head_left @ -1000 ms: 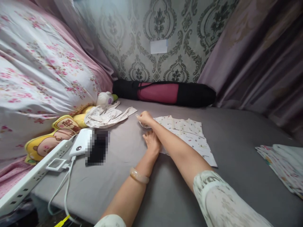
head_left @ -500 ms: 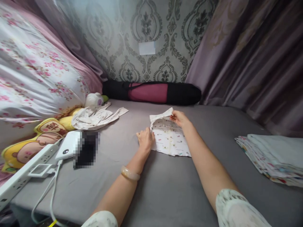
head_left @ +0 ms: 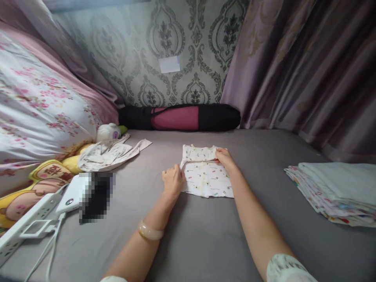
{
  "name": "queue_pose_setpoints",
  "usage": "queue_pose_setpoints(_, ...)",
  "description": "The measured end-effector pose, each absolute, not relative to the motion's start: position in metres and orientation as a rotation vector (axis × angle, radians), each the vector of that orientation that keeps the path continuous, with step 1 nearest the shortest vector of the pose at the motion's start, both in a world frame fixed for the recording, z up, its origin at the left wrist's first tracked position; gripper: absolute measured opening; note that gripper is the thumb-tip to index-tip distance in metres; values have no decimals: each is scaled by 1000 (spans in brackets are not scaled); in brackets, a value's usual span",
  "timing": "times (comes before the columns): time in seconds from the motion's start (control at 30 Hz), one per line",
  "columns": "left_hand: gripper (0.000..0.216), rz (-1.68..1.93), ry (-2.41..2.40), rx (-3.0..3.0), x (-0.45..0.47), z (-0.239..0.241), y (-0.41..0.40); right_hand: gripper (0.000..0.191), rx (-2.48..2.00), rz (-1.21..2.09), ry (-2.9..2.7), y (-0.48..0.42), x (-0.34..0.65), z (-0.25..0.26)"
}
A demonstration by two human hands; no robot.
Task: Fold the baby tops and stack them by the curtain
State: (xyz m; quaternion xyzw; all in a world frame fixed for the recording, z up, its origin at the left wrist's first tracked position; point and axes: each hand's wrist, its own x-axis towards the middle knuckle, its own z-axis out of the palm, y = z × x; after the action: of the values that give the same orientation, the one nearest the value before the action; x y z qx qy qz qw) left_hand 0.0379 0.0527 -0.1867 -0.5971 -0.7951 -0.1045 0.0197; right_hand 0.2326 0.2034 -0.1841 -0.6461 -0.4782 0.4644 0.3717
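Observation:
A small white printed baby garment (head_left: 205, 178) lies on the grey sheet, its upper part folded down over the lower part. My left hand (head_left: 172, 181) grips its left edge near the fold, with fingers curled. At the upper right, my right hand (head_left: 223, 157) pinches the folded flap between thumb and fingers. The lower right edge of the garment is partly hidden behind my right forearm. A pale bangle circles my left wrist.
A folded cloth stack (head_left: 337, 188) lies at the right. At left are a crumpled pale garment (head_left: 105, 154), a white power bank (head_left: 72, 196), a power strip (head_left: 26, 223) with cables, and a yellow plush cushion (head_left: 44, 180). A black-and-maroon long bag (head_left: 176, 118) lies along the wall.
My right hand has lowered the garment's raised upper edge, and the flap now lies flatter over the lower part. My left hand stays at the left edge. The view has shifted slightly.

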Motion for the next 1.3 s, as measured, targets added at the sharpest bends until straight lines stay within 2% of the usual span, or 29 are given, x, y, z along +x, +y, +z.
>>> queue_pose_setpoints(0.13, 37, -478, -2563, -1862, 23, -185, 61, 46, -1798, 907, -1442, 209, 233, -189)
queue_pose_setpoints(0.27, 37, -670, -2710, -1793, -1, -174, 89, 45, -1792, 649, -1646, 214, 234, -196)
queue_pose_setpoints(0.43, 27, -758, -2696, -1844, -7, -158, 136, 42, -1629, 673, -1820, 218, 234, -200)
queue_pose_setpoints(0.63, 32, -558, -2607, -1948, 20, -166, 169, 31, -1634, 654, -1900, 217, 238, -192)
queue_pose_setpoints(0.9, 42, -352, -2355, -2101, 41, -191, 169, 40, -1647, 566, -2046, 210, 236, -183)
queue_pose_setpoints(1.07, 60, -312, -2423, -2092, 42, -207, 171, 47, -1666, 501, -2155, 204, 232, -186)
queue_pose_setpoints(1.3, 68, -252, -2473, -2187, 33, -211, 177, 45, -1790, 458, -2167, 193, 231, -182)
